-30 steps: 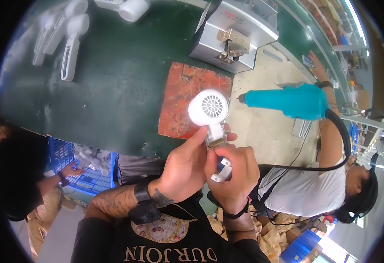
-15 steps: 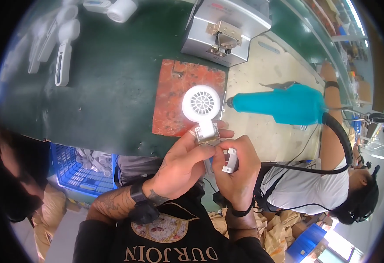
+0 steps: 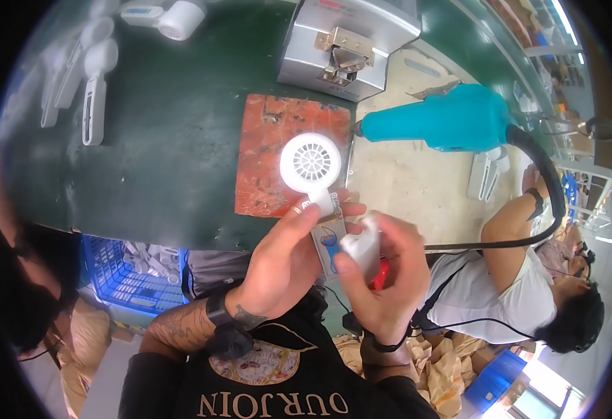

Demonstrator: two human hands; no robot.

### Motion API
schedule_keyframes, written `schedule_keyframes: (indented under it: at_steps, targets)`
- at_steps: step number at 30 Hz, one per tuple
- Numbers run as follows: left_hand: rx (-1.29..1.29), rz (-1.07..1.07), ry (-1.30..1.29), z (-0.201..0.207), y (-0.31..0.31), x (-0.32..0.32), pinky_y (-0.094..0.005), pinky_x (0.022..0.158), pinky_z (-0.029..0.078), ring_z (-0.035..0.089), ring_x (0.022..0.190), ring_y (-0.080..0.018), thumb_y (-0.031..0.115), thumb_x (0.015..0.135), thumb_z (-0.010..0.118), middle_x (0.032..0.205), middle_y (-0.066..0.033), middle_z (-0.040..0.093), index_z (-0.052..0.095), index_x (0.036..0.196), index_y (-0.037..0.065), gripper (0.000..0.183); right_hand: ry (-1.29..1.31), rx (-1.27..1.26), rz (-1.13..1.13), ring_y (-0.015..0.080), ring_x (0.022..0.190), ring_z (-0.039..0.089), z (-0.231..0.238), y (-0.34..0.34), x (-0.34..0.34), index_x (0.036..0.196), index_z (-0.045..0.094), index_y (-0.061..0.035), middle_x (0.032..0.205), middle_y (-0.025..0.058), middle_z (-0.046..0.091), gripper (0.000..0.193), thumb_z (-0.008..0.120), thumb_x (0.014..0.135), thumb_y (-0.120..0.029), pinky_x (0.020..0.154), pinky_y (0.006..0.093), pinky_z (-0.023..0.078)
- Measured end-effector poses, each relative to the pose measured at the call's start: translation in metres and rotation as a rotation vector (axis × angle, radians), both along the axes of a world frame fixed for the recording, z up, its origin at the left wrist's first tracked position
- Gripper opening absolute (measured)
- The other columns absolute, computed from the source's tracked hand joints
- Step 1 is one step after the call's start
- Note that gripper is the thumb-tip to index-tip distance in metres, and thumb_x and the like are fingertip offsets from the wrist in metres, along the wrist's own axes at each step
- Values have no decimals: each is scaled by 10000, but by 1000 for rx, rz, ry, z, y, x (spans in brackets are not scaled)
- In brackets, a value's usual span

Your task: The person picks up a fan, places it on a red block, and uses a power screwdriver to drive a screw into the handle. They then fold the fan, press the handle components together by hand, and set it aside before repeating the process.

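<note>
White grilled unit sitting at frame centre, its round head showing over red board. Left hand grasping unit's neck, grip closing on it between thumb and fingers. Right hand, slightly blurred, grip pinching small white casing just beside unit's lower end. Teal power screwdriver pointing left, right of centre. Silver machine standing at upper centre. Several white units lying on green table, upper left. Blue crate sitting at lower left.

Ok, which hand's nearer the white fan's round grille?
Left. The left hand holds the white fan just below its round grille; the right hand, holding a white casing piece, is farther, to the grille's lower right.
</note>
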State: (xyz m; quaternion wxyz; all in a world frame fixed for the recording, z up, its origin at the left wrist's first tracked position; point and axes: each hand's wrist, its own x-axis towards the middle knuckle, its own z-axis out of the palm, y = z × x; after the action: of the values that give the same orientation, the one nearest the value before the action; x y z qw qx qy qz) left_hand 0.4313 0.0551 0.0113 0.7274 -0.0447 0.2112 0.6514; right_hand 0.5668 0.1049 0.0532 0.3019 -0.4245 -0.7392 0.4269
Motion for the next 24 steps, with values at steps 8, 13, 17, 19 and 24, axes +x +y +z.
schedule_keyframes:
  at_steps: [8,13,17,19,24]
  targets:
    - [2,32,-14,9,3,0,-408,1082,404,532,1253,-233,402,1077,374,1351,-103,562,453,1412,28,508,-368,350,4,220,771,631,7,10,-24,1194,611,-51,987,100,607,529,851,739,-174,632,331,530]
    - [-49,45,-34,7,2,0,-400,1075,409,537,1238,-217,381,1083,377,1312,-106,578,472,1388,15,486,-240,137,-13,193,773,635,11,11,-23,1202,593,-39,1057,106,659,468,789,790,-146,663,317,521]
    - [-78,56,34,5,3,1,-385,1055,424,551,1199,-208,264,1083,432,1267,-104,594,498,1353,-9,389,-204,48,36,178,816,647,15,6,-10,1225,564,-10,1135,122,680,465,755,824,-146,724,306,522]
    - [-63,58,46,5,4,1,-387,1053,432,553,1200,-208,259,1083,442,1273,-107,593,496,1356,2,379,-142,101,94,258,840,697,6,6,-6,1279,523,-14,1126,152,689,579,806,797,-164,706,335,547]
    - [-49,55,103,3,5,4,-391,1042,455,571,1193,-220,300,1090,409,1311,-136,585,478,1380,11,415,-113,69,77,185,956,677,4,0,-5,1249,535,36,1176,158,684,537,776,824,-186,822,300,531]
